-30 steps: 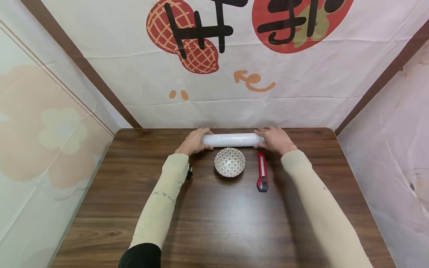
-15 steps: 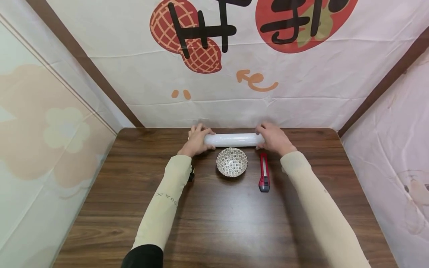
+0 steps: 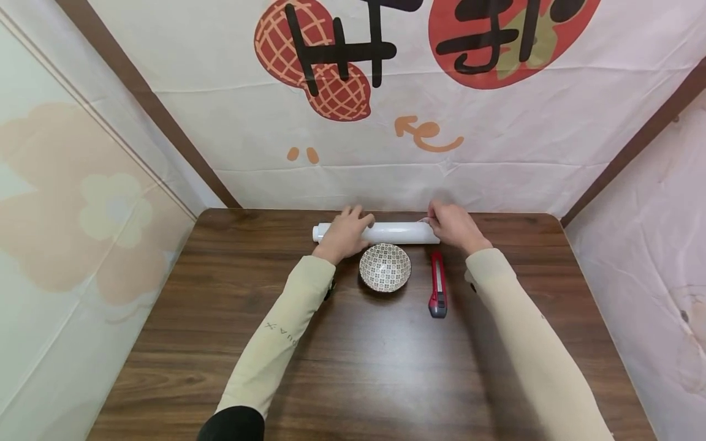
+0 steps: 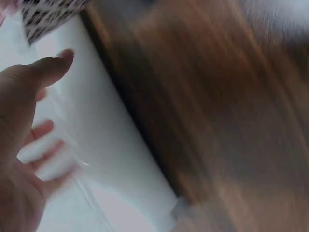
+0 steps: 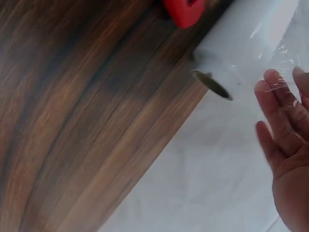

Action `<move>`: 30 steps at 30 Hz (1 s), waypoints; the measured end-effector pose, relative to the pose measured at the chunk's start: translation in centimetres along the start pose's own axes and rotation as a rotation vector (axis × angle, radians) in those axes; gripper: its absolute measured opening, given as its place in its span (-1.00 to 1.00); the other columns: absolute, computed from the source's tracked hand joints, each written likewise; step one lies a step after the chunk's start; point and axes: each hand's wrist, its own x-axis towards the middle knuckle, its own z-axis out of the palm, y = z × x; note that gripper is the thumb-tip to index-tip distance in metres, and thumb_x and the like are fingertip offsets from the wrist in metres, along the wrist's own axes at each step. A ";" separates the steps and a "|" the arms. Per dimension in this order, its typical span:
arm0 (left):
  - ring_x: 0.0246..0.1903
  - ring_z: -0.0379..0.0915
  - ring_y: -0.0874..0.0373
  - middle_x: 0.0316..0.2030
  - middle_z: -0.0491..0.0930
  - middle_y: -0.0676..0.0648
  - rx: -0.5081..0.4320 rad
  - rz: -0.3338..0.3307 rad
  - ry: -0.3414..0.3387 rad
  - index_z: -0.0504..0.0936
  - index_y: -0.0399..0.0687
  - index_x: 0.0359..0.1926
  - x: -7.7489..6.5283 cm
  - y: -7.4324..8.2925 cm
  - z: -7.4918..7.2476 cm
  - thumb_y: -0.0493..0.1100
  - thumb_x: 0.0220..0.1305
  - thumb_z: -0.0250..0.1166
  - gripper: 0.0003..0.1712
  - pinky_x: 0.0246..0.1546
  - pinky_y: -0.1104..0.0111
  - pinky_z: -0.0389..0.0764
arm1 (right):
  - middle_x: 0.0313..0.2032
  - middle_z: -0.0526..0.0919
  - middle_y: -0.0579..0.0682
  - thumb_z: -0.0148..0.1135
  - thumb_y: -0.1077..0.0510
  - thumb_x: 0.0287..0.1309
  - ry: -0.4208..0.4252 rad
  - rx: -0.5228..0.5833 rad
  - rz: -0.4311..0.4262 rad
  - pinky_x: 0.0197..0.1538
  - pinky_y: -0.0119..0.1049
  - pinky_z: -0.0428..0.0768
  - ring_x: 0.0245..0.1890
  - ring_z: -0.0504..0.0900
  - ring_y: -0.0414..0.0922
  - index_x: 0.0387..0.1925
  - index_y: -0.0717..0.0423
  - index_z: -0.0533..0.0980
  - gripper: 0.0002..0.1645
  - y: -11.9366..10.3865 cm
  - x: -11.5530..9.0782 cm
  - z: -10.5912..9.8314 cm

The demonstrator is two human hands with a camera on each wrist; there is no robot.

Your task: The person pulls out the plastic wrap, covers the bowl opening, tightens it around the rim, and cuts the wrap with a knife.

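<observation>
A white roll of plastic wrap (image 3: 399,233) lies crosswise near the table's back edge. My right hand (image 3: 455,226) is at its right end and pinches a clear loose edge of the film (image 5: 282,79) between thumb and fingers. In the right wrist view the hollow core end (image 5: 212,84) faces the camera. My left hand (image 3: 345,234) is over the left part of the roll, its thumb and fingers spread apart without curling round it; the left wrist view is blurred. A patterned bowl (image 3: 385,267) sits just in front of the roll.
A red utility knife (image 3: 438,285) lies to the right of the bowl, blade end toward the roll. Behind the brown wooden table (image 3: 353,367) hangs a printed white cloth (image 3: 353,184), close to the back edge.
My left hand has moved from the roll's left end rightward along it, baring that end. My right hand has gone from holding the right end to pinching up the film's edge.
</observation>
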 end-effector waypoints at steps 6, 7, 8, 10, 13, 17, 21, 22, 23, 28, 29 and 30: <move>0.06 0.62 -0.17 0.06 0.63 -0.17 0.031 0.089 0.064 0.59 0.08 0.13 0.4 0.4 0.5 -0.15 0.37 0.44 -0.64 0.07 0.07 0.70 | 0.13 0.69 0.18 0.38 0.12 0.36 -0.071 0.025 -0.060 0.22 0.11 0.63 0.13 0.67 0.14 0.24 0.17 0.53 -0.51 -1.5 0.9 1.5; 0.00 0.64 -0.17 0.04 0.63 -0.18 0.039 0.087 0.070 0.59 0.09 0.12 0.6 0.5 0.5 -0.14 0.37 0.45 -0.64 0.04 0.06 0.71 | 0.18 0.67 0.16 0.41 0.09 0.34 -0.075 0.026 -0.079 0.26 0.11 0.61 0.18 0.65 0.14 0.27 0.14 0.54 -0.48 -1.8 1.1 1.9; -0.05 0.65 -0.17 0.02 0.64 -0.19 0.043 0.085 0.076 0.60 0.09 0.11 0.7 0.5 0.4 -0.12 0.36 0.46 -0.64 0.00 0.06 0.72 | 0.17 0.67 0.14 0.44 0.08 0.32 -0.070 0.029 -0.092 0.26 0.10 0.61 0.17 0.65 0.13 0.24 0.10 0.57 -0.49 -2.0 1.3 2.3; -0.11 0.67 -0.18 0.00 0.64 -0.20 0.052 0.085 0.081 0.60 0.09 0.10 0.9 0.6 0.4 -0.07 0.34 0.48 -0.63 -0.04 0.05 0.73 | 0.08 0.72 0.10 0.47 0.08 0.30 -0.039 0.033 -0.099 0.18 0.07 0.65 0.09 0.69 0.10 0.09 0.07 0.67 -0.64 -2.5 1.7 2.9; -0.12 0.69 -0.21 0.02 0.66 -0.22 0.060 0.096 0.092 0.60 0.07 0.08 1.2 0.6 0.4 -0.02 0.33 0.49 -0.63 -0.09 0.03 0.76 | -0.13 0.80 0.06 0.43 0.13 0.32 0.038 0.048 -0.095 0.02 0.03 0.69 -0.12 0.75 0.06 -0.16 0.08 0.72 -0.87 -2.8 2.1 3.5; -0.11 0.71 -0.17 -0.02 0.71 -0.17 0.039 0.090 0.113 0.67 0.05 0.02 1.5 0.4 0.3 -0.02 0.34 0.49 -0.69 -0.06 0.05 0.75 | -0.25 0.81 0.07 0.35 0.14 0.40 0.092 0.097 -0.046 -0.10 0.00 0.68 -0.26 0.73 0.04 -0.20 0.12 0.66 -0.89 -2.8 2.1 3.5; -0.06 0.71 -0.10 -0.06 0.76 -0.10 -0.018 0.075 0.099 0.73 0.05 -0.02 1.5 0.1 0.0 -0.06 0.42 0.41 -0.81 0.01 0.05 0.71 | -0.15 0.79 0.08 0.48 0.03 0.29 0.028 0.070 -0.029 -0.01 0.01 0.68 -0.16 0.73 0.06 -0.07 0.11 0.60 -0.69 -2.8 2.0 3.3; -0.05 0.71 -0.09 -0.06 0.77 -0.09 -0.024 0.078 0.092 0.74 0.04 -0.01 1.6 0.1 0.0 -0.07 0.46 0.37 -0.83 0.02 0.05 0.70 | -0.11 0.78 0.08 0.53 0.03 0.24 0.005 0.046 -0.042 0.03 0.02 0.68 -0.12 0.74 0.08 -0.05 0.10 0.61 -0.63 -2.7 2.0 3.4; -0.04 0.71 -0.09 -0.06 0.78 -0.10 -0.029 0.081 0.085 0.74 0.04 0.00 1.5 0.1 -0.1 -0.09 0.49 0.34 -0.84 0.03 0.04 0.70 | -0.08 0.78 0.08 0.56 0.04 0.19 -0.012 0.018 -0.061 0.06 0.03 0.67 -0.09 0.74 0.09 -0.03 0.10 0.62 -0.60 -2.7 2.0 3.4; -0.12 0.70 -0.15 -0.03 0.72 -0.16 -0.017 0.083 0.048 0.65 0.05 0.06 1.4 0.4 0.0 -0.05 0.46 0.37 -0.77 -0.02 0.03 0.71 | -0.12 0.82 0.05 0.55 0.13 0.19 0.005 -0.018 -0.108 0.08 0.05 0.68 -0.08 0.76 0.10 -0.12 0.08 0.73 -0.76 -2.6 2.0 3.4; -0.15 0.69 -0.16 -0.03 0.70 -0.18 -0.010 0.083 0.041 0.64 0.06 0.06 1.3 0.4 0.0 -0.03 0.43 0.40 -0.74 -0.03 0.04 0.72 | -0.15 0.84 0.04 0.53 0.14 0.22 0.024 -0.002 -0.100 0.06 0.05 0.69 -0.10 0.77 0.08 -0.16 0.08 0.75 -0.82 -2.5 2.0 3.4; -0.18 0.68 -0.16 -0.03 0.68 -0.18 -0.001 0.084 0.036 0.62 0.08 0.06 1.3 0.5 0.0 -0.01 0.41 0.42 -0.71 -0.05 0.05 0.72 | -0.19 0.85 0.03 0.50 0.14 0.24 0.043 0.016 -0.091 0.04 0.04 0.69 -0.12 0.78 0.07 -0.20 0.07 0.76 -0.88 -2.5 2.0 3.3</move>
